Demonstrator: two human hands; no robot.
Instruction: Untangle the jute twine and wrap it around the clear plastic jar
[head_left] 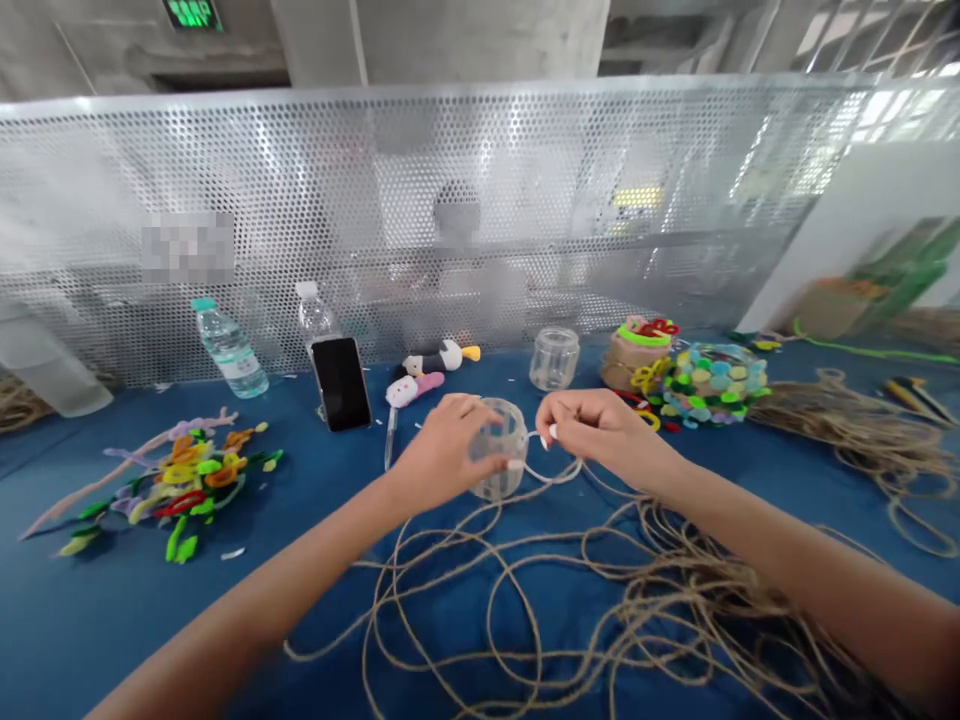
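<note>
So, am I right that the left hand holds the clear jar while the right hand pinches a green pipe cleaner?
Not quite: the right hand pinches jute twine, not a green pipe cleaner, as the head view shows. The left hand does hold the clear jar.

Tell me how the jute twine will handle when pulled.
The jute twine looks floppy: it lies in slack, loose loops on the blue cloth. It is probably light for its length, and pulling one strand may drag crossed coils along. Its fuzzy fibres suggest it grips rather than slips.
</note>
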